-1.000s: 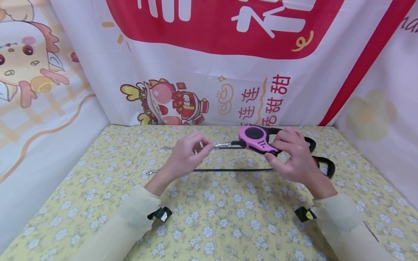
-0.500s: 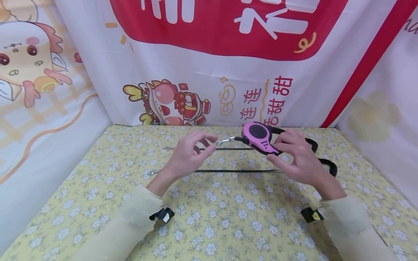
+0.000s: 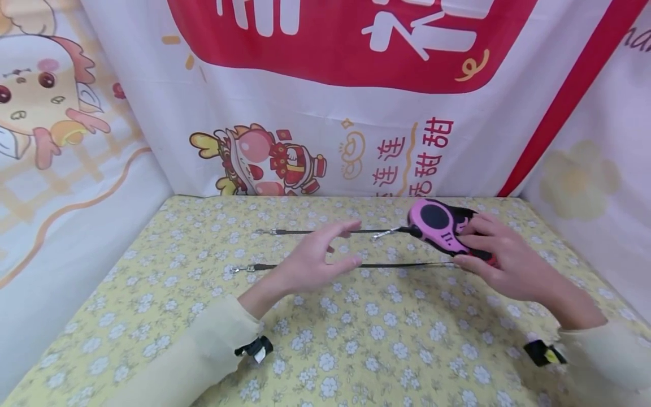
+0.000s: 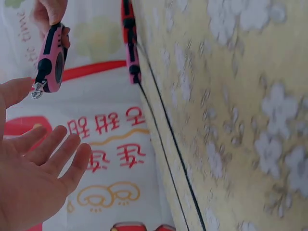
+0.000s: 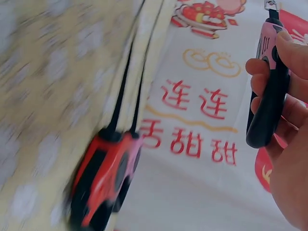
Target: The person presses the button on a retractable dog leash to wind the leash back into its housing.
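Note:
My right hand (image 3: 483, 249) grips a pink retractable leash (image 3: 439, 225) by its black handle, a little above the flowered tablecloth (image 3: 356, 339). In the right wrist view my fingers (image 5: 269, 72) curl round that leash (image 5: 267, 91). The leash's metal clip (image 3: 381, 233) hangs free at its nose. My left hand (image 3: 346, 244) hovers open, fingers spread, just left of the clip and touches nothing. The left wrist view shows the open palm (image 4: 33, 178) below the pink leash (image 4: 52, 60).
Two black leash cords (image 3: 315, 231) (image 3: 356, 265) lie stretched across the table, each with a metal clip at its left end. A red leash housing (image 5: 103, 187) lies at their right end, mostly hidden behind my right hand in the head view. Printed cloth walls (image 3: 325, 113) surround the table.
My left hand let go of the metal clip and opened. The right hand carried the pink leash to the right, and the clip now sits close to its nose.

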`<state>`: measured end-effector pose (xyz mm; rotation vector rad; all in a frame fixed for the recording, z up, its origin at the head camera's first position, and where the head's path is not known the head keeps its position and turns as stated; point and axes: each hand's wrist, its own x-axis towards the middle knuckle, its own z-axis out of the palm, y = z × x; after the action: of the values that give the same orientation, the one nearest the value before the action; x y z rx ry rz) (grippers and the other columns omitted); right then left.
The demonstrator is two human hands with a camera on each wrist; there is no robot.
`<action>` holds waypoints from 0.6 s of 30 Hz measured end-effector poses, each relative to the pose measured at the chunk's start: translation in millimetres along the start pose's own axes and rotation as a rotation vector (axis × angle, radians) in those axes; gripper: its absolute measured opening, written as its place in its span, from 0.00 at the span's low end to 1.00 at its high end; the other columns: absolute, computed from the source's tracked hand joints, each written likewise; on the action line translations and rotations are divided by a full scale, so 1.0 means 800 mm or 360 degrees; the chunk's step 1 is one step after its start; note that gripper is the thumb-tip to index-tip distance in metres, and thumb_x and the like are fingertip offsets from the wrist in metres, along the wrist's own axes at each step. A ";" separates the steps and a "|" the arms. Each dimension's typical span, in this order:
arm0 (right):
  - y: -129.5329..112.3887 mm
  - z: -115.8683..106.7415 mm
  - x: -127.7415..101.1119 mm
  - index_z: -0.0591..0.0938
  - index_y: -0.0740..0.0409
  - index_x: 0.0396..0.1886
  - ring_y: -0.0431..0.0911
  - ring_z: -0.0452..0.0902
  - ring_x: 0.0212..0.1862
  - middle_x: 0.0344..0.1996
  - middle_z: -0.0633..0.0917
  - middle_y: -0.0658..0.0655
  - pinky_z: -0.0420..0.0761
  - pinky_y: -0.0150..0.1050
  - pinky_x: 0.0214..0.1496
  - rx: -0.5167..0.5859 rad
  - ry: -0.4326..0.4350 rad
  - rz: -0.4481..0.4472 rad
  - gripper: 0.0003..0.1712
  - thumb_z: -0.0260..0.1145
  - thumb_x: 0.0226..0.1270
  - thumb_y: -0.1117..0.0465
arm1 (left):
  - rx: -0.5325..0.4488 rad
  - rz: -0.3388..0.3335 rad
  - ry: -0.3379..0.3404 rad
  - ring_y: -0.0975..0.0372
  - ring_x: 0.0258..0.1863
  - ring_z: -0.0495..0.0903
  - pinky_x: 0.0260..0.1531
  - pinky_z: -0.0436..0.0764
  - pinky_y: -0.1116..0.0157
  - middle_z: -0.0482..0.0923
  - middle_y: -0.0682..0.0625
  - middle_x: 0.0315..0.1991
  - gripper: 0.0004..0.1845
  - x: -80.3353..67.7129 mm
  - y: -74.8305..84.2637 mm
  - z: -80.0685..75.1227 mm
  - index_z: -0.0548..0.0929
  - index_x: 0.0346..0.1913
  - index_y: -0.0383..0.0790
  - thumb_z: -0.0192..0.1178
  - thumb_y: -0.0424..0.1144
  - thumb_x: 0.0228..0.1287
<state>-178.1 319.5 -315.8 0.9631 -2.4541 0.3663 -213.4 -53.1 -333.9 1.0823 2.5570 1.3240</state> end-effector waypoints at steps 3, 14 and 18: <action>0.006 -0.009 -0.023 0.92 0.59 0.48 0.34 0.67 0.48 0.45 0.83 0.48 0.71 0.31 0.45 -0.0004 -0.0048 0.0029 0.17 0.81 0.59 0.61 | -0.0010 0.0010 -0.0141 0.51 0.79 0.68 0.73 0.74 0.45 0.64 0.50 0.82 0.39 0.000 0.005 0.014 0.59 0.84 0.49 0.63 0.49 0.77; 0.017 -0.011 -0.108 0.93 0.49 0.43 0.30 0.66 0.46 0.43 0.80 0.38 0.74 0.32 0.40 -0.0084 -0.0255 0.0202 0.13 0.83 0.57 0.59 | 0.0093 -0.0020 -0.0516 0.58 0.83 0.61 0.83 0.60 0.51 0.52 0.58 0.87 0.45 0.006 0.025 0.057 0.49 0.87 0.56 0.59 0.59 0.77; 0.019 -0.009 -0.136 0.93 0.43 0.37 0.28 0.67 0.44 0.41 0.77 0.35 0.73 0.30 0.38 -0.0076 -0.0300 0.0225 0.10 0.84 0.55 0.58 | 0.0173 0.0000 -0.0614 0.58 0.84 0.59 0.83 0.60 0.52 0.50 0.57 0.87 0.45 0.008 0.029 0.068 0.46 0.87 0.59 0.58 0.62 0.77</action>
<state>-116.8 394.8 -367.1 0.8403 -2.6983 0.2732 -185.7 -2.7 -349.3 1.2165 2.3587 0.8775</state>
